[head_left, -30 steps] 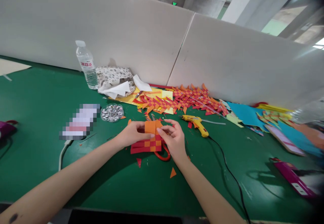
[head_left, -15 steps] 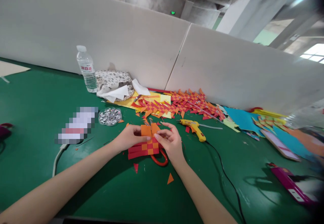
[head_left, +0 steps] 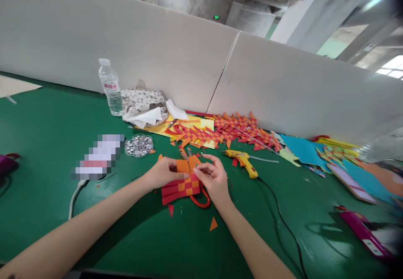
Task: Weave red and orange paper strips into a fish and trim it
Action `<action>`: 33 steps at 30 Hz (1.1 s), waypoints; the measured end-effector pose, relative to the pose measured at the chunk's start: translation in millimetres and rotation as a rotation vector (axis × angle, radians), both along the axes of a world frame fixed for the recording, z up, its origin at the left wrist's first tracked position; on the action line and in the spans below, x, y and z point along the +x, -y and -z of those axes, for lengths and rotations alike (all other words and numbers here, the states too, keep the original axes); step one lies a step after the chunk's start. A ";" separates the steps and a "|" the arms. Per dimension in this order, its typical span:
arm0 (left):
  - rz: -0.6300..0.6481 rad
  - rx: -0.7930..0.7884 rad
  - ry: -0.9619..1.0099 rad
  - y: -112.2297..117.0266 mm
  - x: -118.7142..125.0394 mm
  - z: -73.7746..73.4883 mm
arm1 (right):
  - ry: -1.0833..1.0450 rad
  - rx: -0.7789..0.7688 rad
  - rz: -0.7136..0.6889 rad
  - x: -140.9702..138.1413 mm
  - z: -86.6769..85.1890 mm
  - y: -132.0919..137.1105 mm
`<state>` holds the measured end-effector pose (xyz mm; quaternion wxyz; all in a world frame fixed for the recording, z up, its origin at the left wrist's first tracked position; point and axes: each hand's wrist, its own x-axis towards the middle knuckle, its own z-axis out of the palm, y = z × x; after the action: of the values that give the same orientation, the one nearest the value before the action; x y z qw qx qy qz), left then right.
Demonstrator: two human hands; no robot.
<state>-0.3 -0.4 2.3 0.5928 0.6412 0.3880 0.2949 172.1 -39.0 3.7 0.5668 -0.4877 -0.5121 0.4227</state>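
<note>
A woven piece of red and orange paper strips lies on the green table in front of me. My left hand pinches its upper left part, thumb on top of an orange strip. My right hand grips the right edge of the same piece, fingers curled. Red-handled scissors lie under the weave, below my right hand. Small red and orange paper offcuts lie near my wrists.
A yellow glue gun with a black cord lies to the right. Behind it are a heap of finished woven pieces, a dish of googly eyes, a water bottle, a cloth pouch and coloured sheets. A white partition stands behind.
My hands have shifted slightly on the woven piece, and the weave has tilted a little. The head camera has moved a bit; everything else on the table stays put.
</note>
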 end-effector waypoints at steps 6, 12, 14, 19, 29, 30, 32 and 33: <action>-0.008 -0.027 0.013 2.6 -0.4 -9.4 | 0.009 0.023 -0.002 0.4 -1.1 0.9; -0.009 -0.049 0.031 4.7 -0.8 -12.7 | 0.023 -0.057 -0.102 4.2 -5.3 -2.5; -0.026 -0.040 0.022 4.9 -0.9 -11.2 | 0.022 -0.069 -0.101 5.6 -6.3 -3.7; -0.025 -0.018 0.005 5.1 -1.1 -9.1 | -0.007 -0.058 -0.078 6.5 -7.2 -2.8; -0.040 0.036 -0.035 3.4 -0.6 -6.5 | -0.003 -0.103 -0.122 4.3 -10.3 -0.7; -0.049 0.056 -0.043 2.4 -1.0 -6.2 | -0.002 -0.103 -0.120 4.5 -10.3 -0.8; -0.060 0.090 -0.066 0.8 -1.6 -5.4 | -0.003 -0.104 -0.118 4.6 -9.7 -1.0; -0.064 0.100 -0.073 0.4 -1.6 -4.8 | -0.007 -0.106 -0.120 4.5 -9.2 -1.1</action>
<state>-1.9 -0.8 7.1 0.5358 0.6675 0.4146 0.3089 176.6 -37.8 12.9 0.5157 -0.4841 -0.5154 0.4838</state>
